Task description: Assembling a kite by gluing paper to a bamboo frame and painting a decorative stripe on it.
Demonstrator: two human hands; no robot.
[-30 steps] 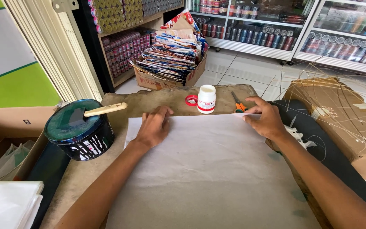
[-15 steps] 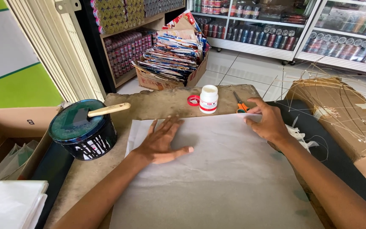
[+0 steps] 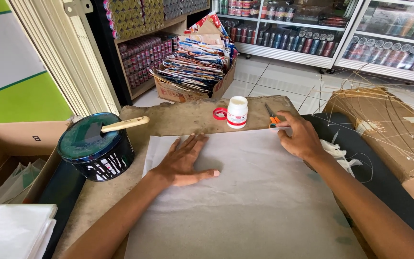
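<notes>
A large sheet of thin grey-white paper lies spread on a worn brown table. My left hand rests flat on the sheet near its far left part, fingers spread. At the sheet's far right corner my right hand pinches the paper's edge, right beside orange-handled scissors. A white glue bottle stands uncapped beyond the sheet, with its red lid lying next to it.
A dark round tin with a wooden-handled tool across its top sits at the left. Open cardboard boxes stand further left. A thin-stick frame on a box is at the right. A box of colourful printed sheets and shelves stand behind.
My left hand has slid back towards me and rightwards over the paper, and its fingers have spread out flat. My right hand has stayed at the sheet's far right corner.
</notes>
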